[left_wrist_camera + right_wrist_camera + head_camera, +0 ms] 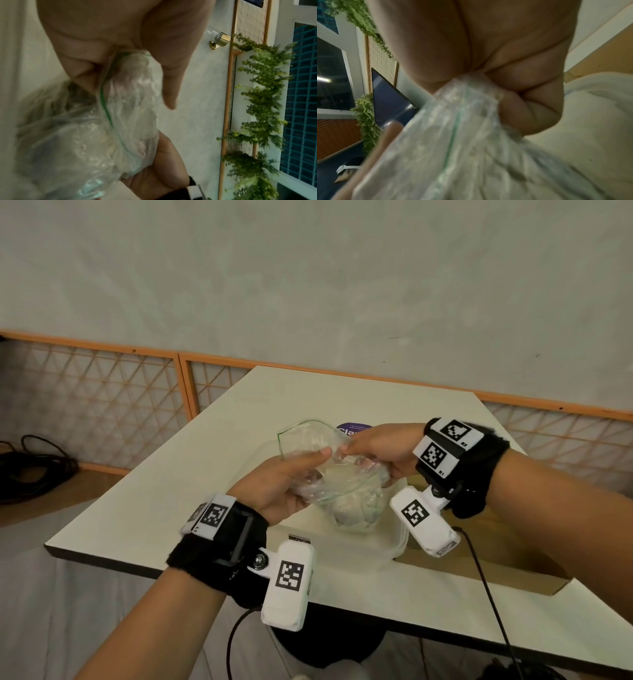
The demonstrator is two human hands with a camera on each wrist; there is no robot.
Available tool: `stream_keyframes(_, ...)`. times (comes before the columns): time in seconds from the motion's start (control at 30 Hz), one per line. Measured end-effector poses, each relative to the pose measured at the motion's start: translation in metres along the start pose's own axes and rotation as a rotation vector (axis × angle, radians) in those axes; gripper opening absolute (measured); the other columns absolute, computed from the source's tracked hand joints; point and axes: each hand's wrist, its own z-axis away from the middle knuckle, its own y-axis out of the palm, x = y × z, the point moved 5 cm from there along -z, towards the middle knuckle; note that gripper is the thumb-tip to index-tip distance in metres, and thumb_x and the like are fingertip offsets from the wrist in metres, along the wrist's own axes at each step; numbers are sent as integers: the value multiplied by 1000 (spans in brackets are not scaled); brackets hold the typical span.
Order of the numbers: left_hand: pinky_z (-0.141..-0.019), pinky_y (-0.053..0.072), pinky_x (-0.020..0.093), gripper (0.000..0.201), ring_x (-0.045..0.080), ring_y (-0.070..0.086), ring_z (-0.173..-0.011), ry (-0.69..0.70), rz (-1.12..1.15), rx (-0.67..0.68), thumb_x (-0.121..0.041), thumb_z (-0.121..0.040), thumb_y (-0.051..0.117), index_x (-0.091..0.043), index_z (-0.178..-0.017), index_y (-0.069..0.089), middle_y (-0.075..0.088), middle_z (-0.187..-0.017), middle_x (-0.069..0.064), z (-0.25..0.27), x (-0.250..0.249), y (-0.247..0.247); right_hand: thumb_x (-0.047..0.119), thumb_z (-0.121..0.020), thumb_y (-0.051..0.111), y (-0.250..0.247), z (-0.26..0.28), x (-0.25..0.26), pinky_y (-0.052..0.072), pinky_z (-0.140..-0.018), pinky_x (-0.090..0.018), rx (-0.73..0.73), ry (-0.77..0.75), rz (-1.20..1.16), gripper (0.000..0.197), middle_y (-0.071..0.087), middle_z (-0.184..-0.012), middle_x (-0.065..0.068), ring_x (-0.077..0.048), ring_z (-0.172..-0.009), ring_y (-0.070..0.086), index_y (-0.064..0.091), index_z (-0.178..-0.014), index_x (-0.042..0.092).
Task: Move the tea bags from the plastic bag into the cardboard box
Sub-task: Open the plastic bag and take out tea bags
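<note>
Both hands hold the plastic bag (329,474) up over the table (239,440). The left hand (277,487) grips one side of the bag's top, with the thumb pressed on the plastic. The right hand (380,450) pinches the other side with curled fingers. The green strip along the bag's mouth is bent into a loop, so the mouth looks partly open.

The tea bags (356,508) are still inside, bunched in a lump at the bottom of the bag. The lump hangs low over a clear tub (387,546). The cardboard box (496,556) lies flat on the table to the right, under the right wrist.

What could go wrong? The bag is thin and slippery, so it might slide out of a pinch, and the lump could drop. If the bag tips now, I think the tea bags could fall into the tub or onto the table, not into the box, because the bag is not over the box. The tea bags also look stuck together, so they may come out all at once.

The bag is clear, crinkly and shiny. The tea bags look soft, pale and squashy, with bits of green. The box is brown, stiff and low. The table is smooth and cream.
</note>
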Motion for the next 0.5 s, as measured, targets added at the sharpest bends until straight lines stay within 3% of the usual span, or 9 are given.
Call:
stream_keyframes(0.1,-76,47,28,26,16,59,-77,36,-35,-61,-32,-72,75,-17,-90,63,62,-84,5,0,1,-4,25,-98,44,-6,3,6,51,-64,-28,29,-31,46,24,61,-101,-9,-23,-80,59,56,-116,14)
stream_keyframes(0.2,-78,52,32,29,13,65,-71,79,-51,-103,-34,-82,69,-13,-102,63,67,-85,3,-1,-1,-8,25,-94,52,-13,8,19,51,-80,-38,74,-65,184,27,62,-106,-11,-26,-90,60,55,-117,10)
stream_keyframes(0.27,-82,53,34,31,16,66,-77,109,-53,-114,-30,-86,66,-6,-107,63,69,-92,6,1,-4,-10,23,-88,62,-19,12,29,49,-73,-31,39,-79,323,32,61,-93,-6,-19,-81,58,56,-118,12)
stream_keyframes(0.33,-77,55,33,28,19,68,-79,151,-46,-127,-24,-90,62,-1,-107,63,70,-96,11,4,-7,-10,24,-81,70,-25,12,38,46,-69,-31,0,-88,409,36,58,-93,-7,-19,-78,53,59,-115,15)
stream_keyframes(0.43,-57,56,26,17,17,70,-66,251,5,-224,-15,-94,55,-4,-81,59,68,-83,13,9,-12,-17,44,-72,73,-30,4,43,53,-81,-38,-90,-80,463,50,63,-109,-15,-25,-82,60,57,-114,20)
stream_keyframes(0.5,-57,57,26,24,19,70,-65,320,36,-315,-11,-96,52,-6,-73,54,68,-75,12,12,-16,-25,63,-68,66,-32,1,43,54,-84,-37,-196,-52,537,69,65,-109,-15,-26,-83,64,57,-116,15)
